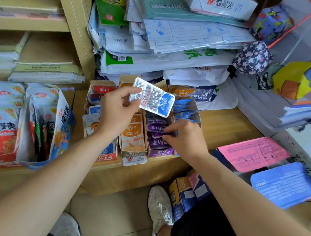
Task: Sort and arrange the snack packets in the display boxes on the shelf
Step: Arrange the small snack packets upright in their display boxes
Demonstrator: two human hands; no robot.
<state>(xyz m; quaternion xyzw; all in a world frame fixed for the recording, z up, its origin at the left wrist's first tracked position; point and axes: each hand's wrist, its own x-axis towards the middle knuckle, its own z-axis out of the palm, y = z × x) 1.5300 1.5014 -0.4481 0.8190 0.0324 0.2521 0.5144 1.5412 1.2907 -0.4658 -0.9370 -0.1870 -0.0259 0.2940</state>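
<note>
Snack packets (133, 132) stand in rows in three narrow display boxes (133, 150) at the middle of a wooden shelf (227, 126): red, orange, then purple, running from nine towards three o'clock. Larger boxes (62, 126) at nine o'clock hold white pouches printed 魔芋爽. At twelve o'clock a paper box (222, 3) reads M&G 晨光 70.

We see the left hand (116, 111) pinching a silver-and-blue packet (153, 98) between thumb and fingers, raised over the boxes with its back face towards us. The right hand (185, 138) has curled fingertips among the purple packets (157, 127); we cannot tell whether it grips one.

We judge the step to be placing the held packet. To do that well, part the blue row (183, 105) behind the purple and slide the packet in upright, facing like its neighbours. The orange label looks like 深海小鱼; the finer print is blurred.
</note>
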